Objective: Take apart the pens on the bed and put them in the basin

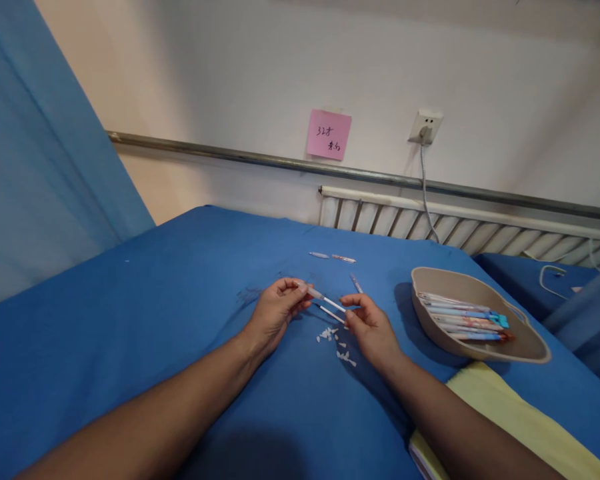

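Observation:
My left hand [275, 312] pinches the clear end of a thin white pen refill [325, 300] above the blue table [130, 320]. The fingers of my right hand [373, 327] are closed on the other end of it. A second thin refill [330, 313] lies just below, between the two hands; whether either hand holds it I cannot tell. Several small white bits [337, 343] are scattered on the cloth under the hands. Beyond the hands lie three loose pen parts [333, 257].
A beige tray [430, 319] at the right holds several pens [467, 319]. A yellow notebook [505, 413] lies by my right forearm. Behind the table are a radiator [460, 230], a wall socket with cable [425, 127] and a pink note [329, 134]. A blue curtain [35, 167] hangs at the left.

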Motion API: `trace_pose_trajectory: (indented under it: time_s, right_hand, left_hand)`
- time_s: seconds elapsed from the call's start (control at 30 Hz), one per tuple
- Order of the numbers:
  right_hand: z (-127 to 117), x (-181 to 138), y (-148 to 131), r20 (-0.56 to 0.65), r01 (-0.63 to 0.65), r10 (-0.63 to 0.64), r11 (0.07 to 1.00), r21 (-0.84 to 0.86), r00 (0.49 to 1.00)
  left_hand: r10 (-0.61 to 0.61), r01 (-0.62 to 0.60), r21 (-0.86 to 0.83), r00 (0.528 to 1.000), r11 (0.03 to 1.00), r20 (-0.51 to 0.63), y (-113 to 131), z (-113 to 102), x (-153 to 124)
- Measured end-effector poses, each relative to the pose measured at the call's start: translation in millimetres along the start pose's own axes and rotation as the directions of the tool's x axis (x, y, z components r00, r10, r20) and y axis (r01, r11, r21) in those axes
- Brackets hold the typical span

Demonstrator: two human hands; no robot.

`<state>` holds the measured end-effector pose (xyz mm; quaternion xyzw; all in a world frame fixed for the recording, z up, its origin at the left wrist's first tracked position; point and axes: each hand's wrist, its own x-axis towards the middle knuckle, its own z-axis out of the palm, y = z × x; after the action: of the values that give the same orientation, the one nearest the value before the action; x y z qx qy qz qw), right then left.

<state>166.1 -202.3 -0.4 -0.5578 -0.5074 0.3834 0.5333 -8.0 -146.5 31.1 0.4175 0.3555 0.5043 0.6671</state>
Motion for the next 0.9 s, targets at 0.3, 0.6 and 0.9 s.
trace_pose_trajectory:
  time_s: [0.3,0.6,0.9]
  right_hand:
    - [0,3,-2,0.062,-0.009,-0.005,0.974,0.227,0.998]
    - [5,-4,-4,0.135,-0.085,0.039,0.929,0.359,0.99]
    - [7,-11,-10,0.218,-0.039,-0.047,0.927,0.374,0.975]
  left_hand:
    - [-0.009,0.005,0.126,0.999,0.992,0.035,-3,10,-8]
    - [-0.015,-0.007,0.185,0.993,0.983,0.118,-12,13,-11]
    - [0.009,-0.038,0.205,0.99,0.978,0.141,-9,19,-14]
